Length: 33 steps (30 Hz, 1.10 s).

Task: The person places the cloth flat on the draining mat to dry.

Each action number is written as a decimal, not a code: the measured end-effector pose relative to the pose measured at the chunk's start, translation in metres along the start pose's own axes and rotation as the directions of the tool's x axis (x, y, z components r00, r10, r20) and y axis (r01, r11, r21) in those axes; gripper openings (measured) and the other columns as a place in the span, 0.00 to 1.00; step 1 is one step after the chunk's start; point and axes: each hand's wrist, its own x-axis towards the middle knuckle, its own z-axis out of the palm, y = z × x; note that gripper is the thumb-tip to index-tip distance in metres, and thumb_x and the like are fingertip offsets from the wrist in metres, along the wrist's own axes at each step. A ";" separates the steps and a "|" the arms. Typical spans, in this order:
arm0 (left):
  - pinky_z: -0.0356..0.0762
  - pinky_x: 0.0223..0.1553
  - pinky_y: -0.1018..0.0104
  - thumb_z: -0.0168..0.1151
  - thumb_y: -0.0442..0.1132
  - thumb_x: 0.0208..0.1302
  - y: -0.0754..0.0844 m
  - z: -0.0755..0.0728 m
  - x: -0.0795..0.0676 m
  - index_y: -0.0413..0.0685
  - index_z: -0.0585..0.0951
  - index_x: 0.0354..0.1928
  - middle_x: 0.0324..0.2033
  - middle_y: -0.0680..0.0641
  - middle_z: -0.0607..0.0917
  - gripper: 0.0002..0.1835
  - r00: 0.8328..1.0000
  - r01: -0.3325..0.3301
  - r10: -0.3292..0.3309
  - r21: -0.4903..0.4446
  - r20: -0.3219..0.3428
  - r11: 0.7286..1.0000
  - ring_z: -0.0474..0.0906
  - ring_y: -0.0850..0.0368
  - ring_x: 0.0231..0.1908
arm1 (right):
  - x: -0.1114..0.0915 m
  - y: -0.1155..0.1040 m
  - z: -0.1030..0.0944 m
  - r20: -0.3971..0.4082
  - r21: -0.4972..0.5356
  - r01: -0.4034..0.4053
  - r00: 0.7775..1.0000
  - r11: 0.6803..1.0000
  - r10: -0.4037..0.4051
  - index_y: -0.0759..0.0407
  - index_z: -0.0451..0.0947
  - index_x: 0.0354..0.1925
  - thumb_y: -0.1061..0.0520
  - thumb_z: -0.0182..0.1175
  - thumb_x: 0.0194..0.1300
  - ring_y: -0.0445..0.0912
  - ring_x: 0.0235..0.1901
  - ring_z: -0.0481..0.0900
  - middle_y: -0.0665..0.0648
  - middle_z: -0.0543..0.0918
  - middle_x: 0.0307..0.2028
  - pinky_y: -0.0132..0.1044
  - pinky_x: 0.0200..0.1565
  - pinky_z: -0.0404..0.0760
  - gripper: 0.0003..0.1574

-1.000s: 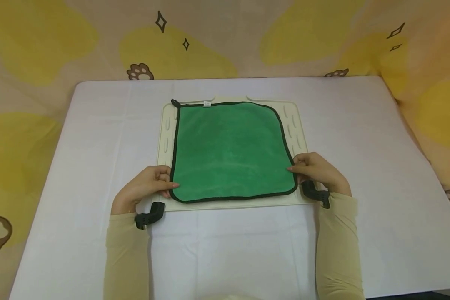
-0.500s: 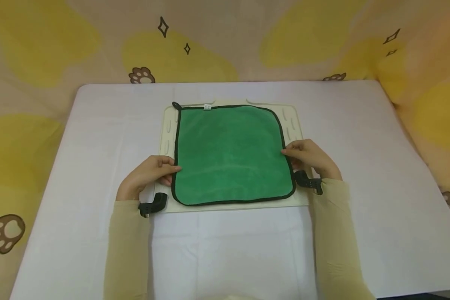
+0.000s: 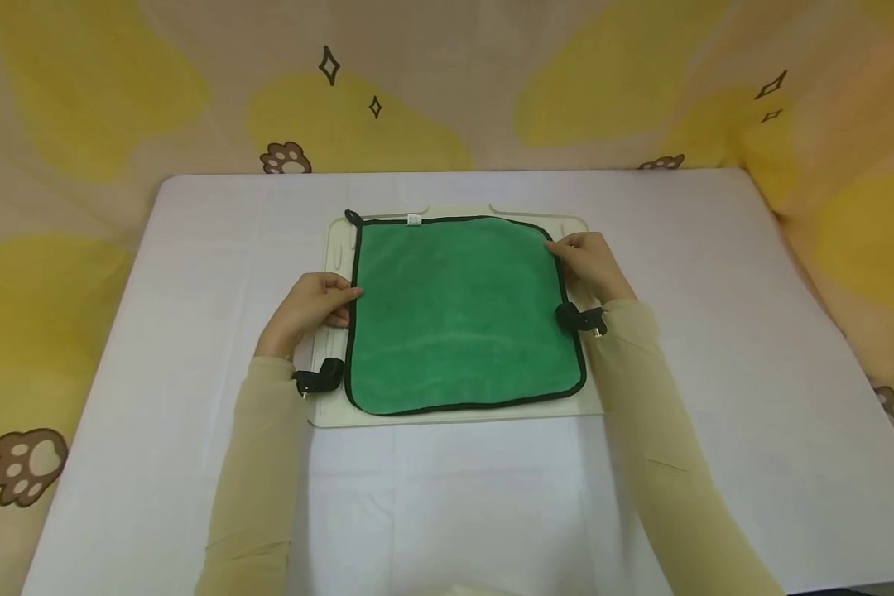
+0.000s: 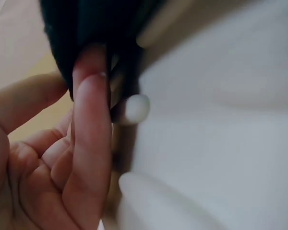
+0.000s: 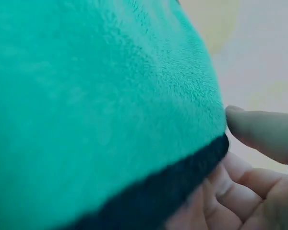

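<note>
A green towel [image 3: 458,314] with a dark border lies spread on a cream board [image 3: 447,419]. It has a dark loop at its far left corner and a small white label on the far edge. My left hand [image 3: 307,308] pinches the left border about midway, thumb on top and fingers underneath; in the left wrist view the dark towel edge [image 4: 67,28] sits between thumb and index finger. My right hand [image 3: 590,261] pinches the right border near the far corner. In the right wrist view its thumb [image 5: 264,127] touches the plush face, with the other fingers under the border.
The board lies on a white-covered table [image 3: 715,372], showing slots along its left and right sides. A yellow and beige patterned curtain [image 3: 447,83] hangs behind the table and along its sides. Black wrist cameras [image 3: 320,377] sit on both wrists.
Both hands have slid away from me along the towel's side borders, the right one farther, nearly to the far corner. The towel stays about where it was on the board.
</note>
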 end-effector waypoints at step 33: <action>0.80 0.30 0.68 0.66 0.36 0.59 -0.015 0.020 -0.066 0.38 0.67 0.31 0.16 0.54 0.70 0.15 0.978 0.021 -0.035 0.071 0.204 0.997 0.76 0.58 0.21 | -0.101 0.020 -0.013 0.251 -0.051 -0.011 0.968 0.999 0.024 0.69 0.77 0.43 0.50 0.64 0.62 0.42 0.30 0.78 0.53 0.83 0.29 0.33 0.39 0.75 0.23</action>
